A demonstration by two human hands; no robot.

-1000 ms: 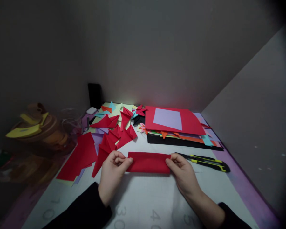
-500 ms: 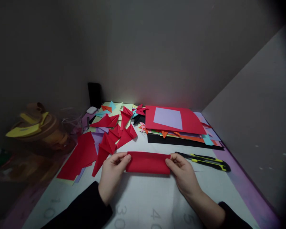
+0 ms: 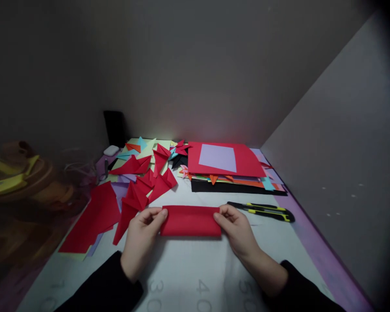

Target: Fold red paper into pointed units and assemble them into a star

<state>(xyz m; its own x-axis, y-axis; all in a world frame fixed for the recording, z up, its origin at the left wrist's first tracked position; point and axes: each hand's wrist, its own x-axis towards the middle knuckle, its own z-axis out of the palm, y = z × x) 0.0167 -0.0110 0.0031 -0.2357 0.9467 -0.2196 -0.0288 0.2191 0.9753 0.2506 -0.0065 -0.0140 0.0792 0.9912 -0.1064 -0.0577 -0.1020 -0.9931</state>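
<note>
Between my two hands is a red sheet of paper (image 3: 191,221), folded into a wide rectangle with its fold along the bottom. My left hand (image 3: 142,236) pinches the left end, thumb on top. At the right end, my right hand (image 3: 238,232) grips it the same way; the fingers behind the paper are hidden. Several folded red paper pieces (image 3: 134,197) lie just beyond my left hand. A black and yellow utility knife (image 3: 263,211) rests on the white mat (image 3: 182,264) beyond my right hand.
A stack of coloured paper (image 3: 253,162) lies at the back, topped by a lilac square (image 3: 217,158). Red sheets (image 3: 92,219) lie at left. A brown and yellow cup (image 3: 22,182) stands far left, near a white case (image 3: 111,150) and a black upright object (image 3: 115,128).
The whole view has shifted, so things appear farther left. Both hands still hold the folded red paper, which now faces the camera a little more.
</note>
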